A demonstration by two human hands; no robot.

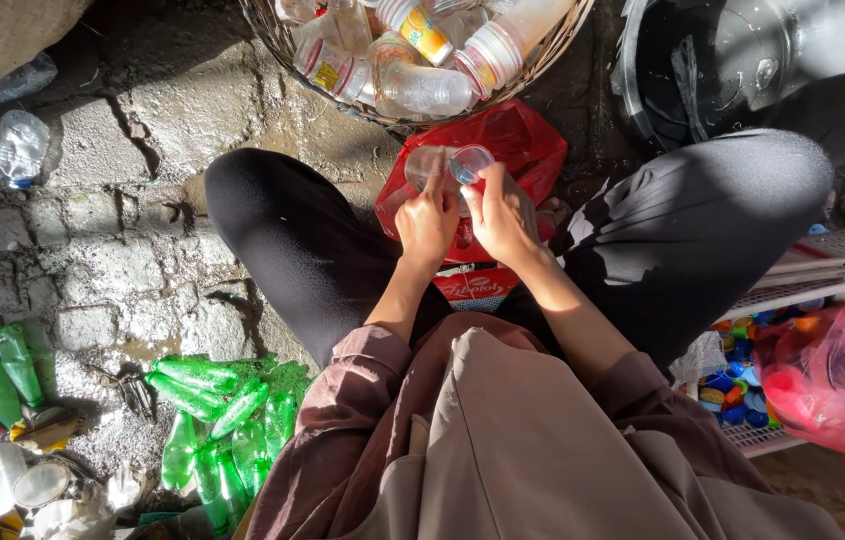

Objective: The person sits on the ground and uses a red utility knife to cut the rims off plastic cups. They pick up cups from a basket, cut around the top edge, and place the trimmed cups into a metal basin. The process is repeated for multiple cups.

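Between the knees, just above frame centre, both hands are busy on one clear plastic bottle (440, 163): the left hand (427, 222) has its grip closed around the body, and the right hand (503, 215) pinches at the mouth end, where a blue cap (470, 166) shows at about one o'clock from the fingers. Risk, as I read it: the bottle is thin, squashed and glossy, so a hard twist could make it slip out and drop into the red plastic bag (518, 145) beneath, or the cap could spring loose and roll off across the ground. At twelve o'clock a woven basket (553, 45) is heaped with more clear bottles, so an elbow knock could tip some out. At one o'clock sits a black tub (663, 90). Underfoot is rough, damp, cracked stone paving (133, 200), hard sun and deep shadow across it; small things would lodge in the gaps. Flattened green bottles (218, 420) pile at seven o'clock, and a white crate of coloured caps (743, 375) sits at four.
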